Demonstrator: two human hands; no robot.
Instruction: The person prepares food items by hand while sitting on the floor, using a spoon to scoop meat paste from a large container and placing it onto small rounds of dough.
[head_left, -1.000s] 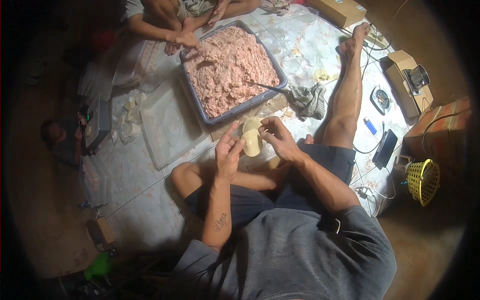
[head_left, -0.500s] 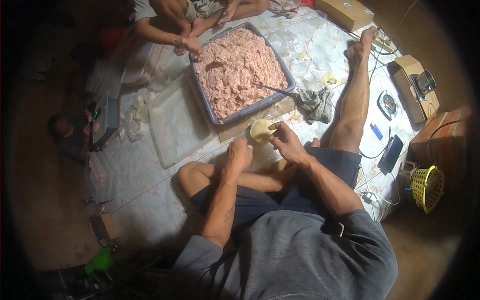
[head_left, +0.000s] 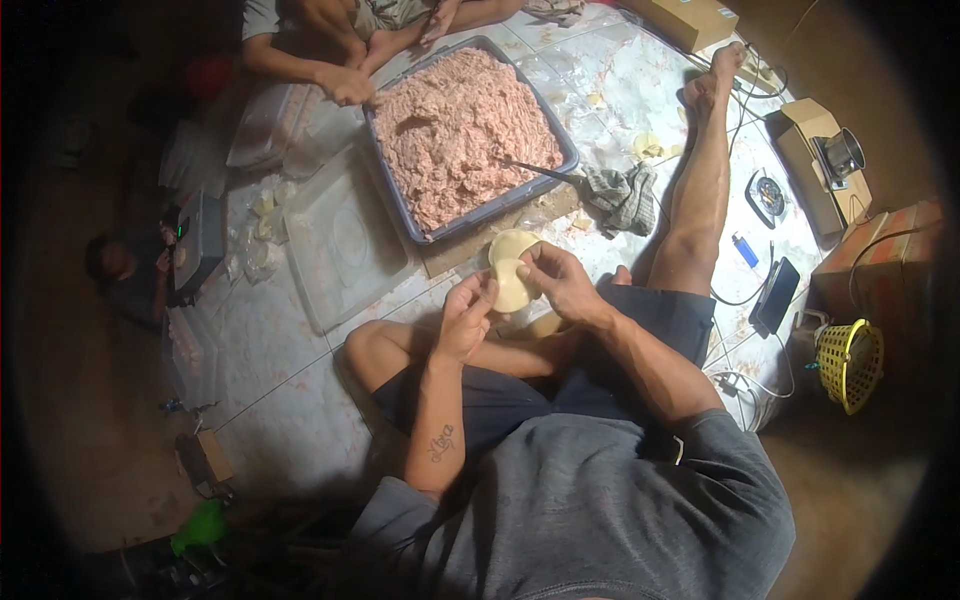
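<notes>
Left hand point(head_left: 466, 312) and right hand point(head_left: 556, 282) both pinching 1 pale dough wrapper point(head_left: 512, 285) above the lap, grey tray point(head_left: 568, 150) of minced meat just beyond, tiled floor point(head_left: 290, 400) underneath

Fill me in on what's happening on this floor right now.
A person sits on the tiled floor with both hands together on a pale round dough wrapper, left hand and right hand pinching it. Just beyond lies a grey tray heaped with pink minced filling. Another person's hand rests at the tray's far corner.
</notes>
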